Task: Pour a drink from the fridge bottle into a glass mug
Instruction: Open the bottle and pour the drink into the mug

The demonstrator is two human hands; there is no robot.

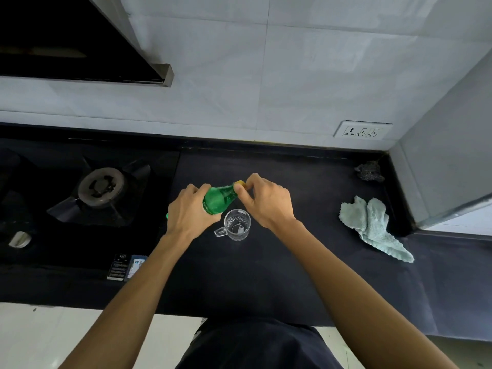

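Clearly the pour has not begun: the glass mug [237,227] stands upright on the black counter [266,275] and looks empty, its handle turned to 9 o'clock. The green bottle [219,199] is out of the fridge and held just above the mug, at about 11 o'clock from it, tilted so that the neck points toward 2 o'clock. The left hand [190,211] wraps around the bottle's body, fingers curled over it. The right hand [269,201] pinches the yellow cap [240,183] between thumb and fingertips, which reads as the unscrewing step; whether the cap is loose yet cannot be told. Of the task, I judge 2 parts done, fetching the bottle and placing the mug, and 2 left, removing the cap and pouring. A pale blue cloth [372,225] lies at 3 o'clock from the mug, well apart, and a gas burner [101,186] sits at 10 o'clock.
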